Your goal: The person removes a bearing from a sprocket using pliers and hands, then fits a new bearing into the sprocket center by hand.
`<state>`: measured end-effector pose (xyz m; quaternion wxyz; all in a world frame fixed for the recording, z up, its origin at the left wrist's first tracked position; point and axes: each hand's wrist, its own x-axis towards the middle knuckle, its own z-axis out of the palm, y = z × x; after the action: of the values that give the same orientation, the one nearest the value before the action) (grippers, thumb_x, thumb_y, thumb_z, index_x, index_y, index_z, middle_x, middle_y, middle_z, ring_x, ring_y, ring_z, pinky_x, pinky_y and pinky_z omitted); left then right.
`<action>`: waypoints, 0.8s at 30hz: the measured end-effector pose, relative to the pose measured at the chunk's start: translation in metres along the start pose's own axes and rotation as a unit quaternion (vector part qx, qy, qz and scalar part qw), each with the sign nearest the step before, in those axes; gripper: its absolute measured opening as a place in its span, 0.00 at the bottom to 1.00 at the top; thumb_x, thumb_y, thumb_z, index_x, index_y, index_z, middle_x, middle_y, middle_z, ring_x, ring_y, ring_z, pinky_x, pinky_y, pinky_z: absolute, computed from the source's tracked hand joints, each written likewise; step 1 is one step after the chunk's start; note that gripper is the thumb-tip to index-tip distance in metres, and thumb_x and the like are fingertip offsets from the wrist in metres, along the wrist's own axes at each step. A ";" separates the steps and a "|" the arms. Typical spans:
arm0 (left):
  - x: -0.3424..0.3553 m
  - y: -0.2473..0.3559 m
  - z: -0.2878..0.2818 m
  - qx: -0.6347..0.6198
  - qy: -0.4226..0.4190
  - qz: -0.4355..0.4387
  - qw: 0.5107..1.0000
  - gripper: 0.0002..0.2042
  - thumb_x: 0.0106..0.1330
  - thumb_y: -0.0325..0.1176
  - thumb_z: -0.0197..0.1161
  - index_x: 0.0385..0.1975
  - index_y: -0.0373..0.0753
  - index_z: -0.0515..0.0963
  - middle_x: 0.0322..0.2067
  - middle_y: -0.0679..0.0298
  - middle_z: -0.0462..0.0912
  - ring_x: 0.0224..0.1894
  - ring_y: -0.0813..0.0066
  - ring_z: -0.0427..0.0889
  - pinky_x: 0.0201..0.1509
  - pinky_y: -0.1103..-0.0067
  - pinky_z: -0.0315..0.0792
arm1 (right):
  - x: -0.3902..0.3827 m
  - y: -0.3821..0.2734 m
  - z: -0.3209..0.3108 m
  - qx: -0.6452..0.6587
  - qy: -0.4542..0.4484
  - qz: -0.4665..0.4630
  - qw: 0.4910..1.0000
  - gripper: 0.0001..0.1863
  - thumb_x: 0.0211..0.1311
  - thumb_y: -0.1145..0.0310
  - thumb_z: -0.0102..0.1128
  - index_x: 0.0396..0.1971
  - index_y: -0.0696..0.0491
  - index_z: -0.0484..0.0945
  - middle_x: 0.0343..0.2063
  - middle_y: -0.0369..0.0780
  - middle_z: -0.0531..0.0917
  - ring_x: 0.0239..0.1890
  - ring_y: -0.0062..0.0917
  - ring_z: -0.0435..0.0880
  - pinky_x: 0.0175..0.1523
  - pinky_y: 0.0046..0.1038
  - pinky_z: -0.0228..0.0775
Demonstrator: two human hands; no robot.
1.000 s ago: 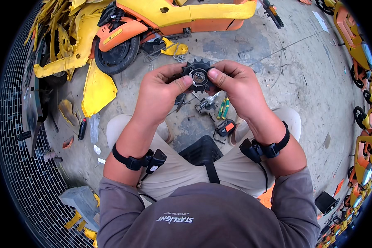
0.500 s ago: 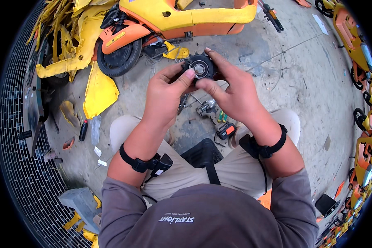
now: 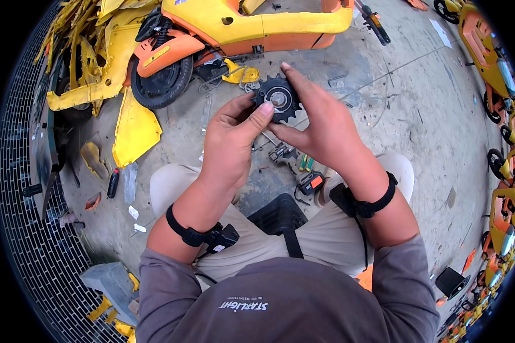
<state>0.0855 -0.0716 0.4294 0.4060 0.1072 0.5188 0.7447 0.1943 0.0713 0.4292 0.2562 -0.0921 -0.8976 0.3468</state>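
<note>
Pinches black gear in grip of left hand; spreads right hand around gear's right rim, cannot tell whether touching.

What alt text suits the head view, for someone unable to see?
A bare left hand grips a round black toothed wheel while the open right hand curves beside it, above a grey concrete floor. Beyond is a yellow-and-orange scooter.

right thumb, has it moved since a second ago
Yes: against the yellow piece on the floor, the right thumb has shifted left and downward in the picture, off the face of the sprocket.
</note>
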 end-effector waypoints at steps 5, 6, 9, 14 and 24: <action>0.000 -0.002 0.002 0.001 0.007 0.018 1.000 0.14 0.66 0.28 0.68 0.49 0.32 0.78 0.43 0.62 0.84 0.44 0.78 0.80 0.52 0.79 0.74 | 0.002 0.002 0.004 -0.036 0.068 -0.062 0.995 0.47 0.42 0.68 0.78 0.67 0.53 0.68 0.45 0.48 0.83 0.45 0.41 0.86 0.48 0.35 0.80; 0.000 -0.004 0.001 0.005 0.006 0.027 1.000 0.14 0.67 0.28 0.68 0.49 0.32 0.78 0.43 0.61 0.84 0.44 0.78 0.81 0.52 0.79 0.74 | 0.002 0.002 0.002 -0.040 0.062 -0.063 0.995 0.46 0.42 0.68 0.78 0.67 0.53 0.68 0.45 0.48 0.83 0.45 0.41 0.86 0.48 0.35 0.80; -0.002 -0.003 -0.001 0.008 -0.003 0.042 0.999 0.13 0.67 0.26 0.67 0.49 0.32 0.78 0.43 0.61 0.84 0.44 0.78 0.81 0.52 0.79 0.75 | 0.003 0.000 -0.003 -0.044 0.045 -0.069 0.996 0.45 0.43 0.69 0.78 0.67 0.52 0.69 0.46 0.48 0.83 0.45 0.41 0.85 0.47 0.35 0.81; -0.004 -0.007 -0.001 -0.006 0.002 0.063 0.998 0.12 0.67 0.24 0.66 0.49 0.31 0.78 0.43 0.60 0.85 0.44 0.77 0.82 0.51 0.79 0.76 | 0.000 -0.002 -0.002 -0.046 0.031 -0.085 0.995 0.43 0.47 0.67 0.75 0.66 0.58 0.67 0.48 0.49 0.82 0.47 0.44 0.83 0.48 0.38 0.78; -0.006 -0.003 0.000 0.035 0.011 0.071 0.997 0.13 0.67 0.24 0.66 0.50 0.29 0.78 0.43 0.59 0.85 0.44 0.77 0.83 0.50 0.80 0.78 | -0.003 -0.006 0.000 -0.056 0.052 -0.101 0.992 0.42 0.47 0.67 0.74 0.66 0.58 0.68 0.45 0.47 0.82 0.44 0.42 0.83 0.45 0.36 0.78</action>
<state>0.0909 -0.0754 0.4288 0.3426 0.1498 0.5399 0.7541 0.1970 0.0657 0.4316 0.3304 -0.0335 -0.9058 0.2630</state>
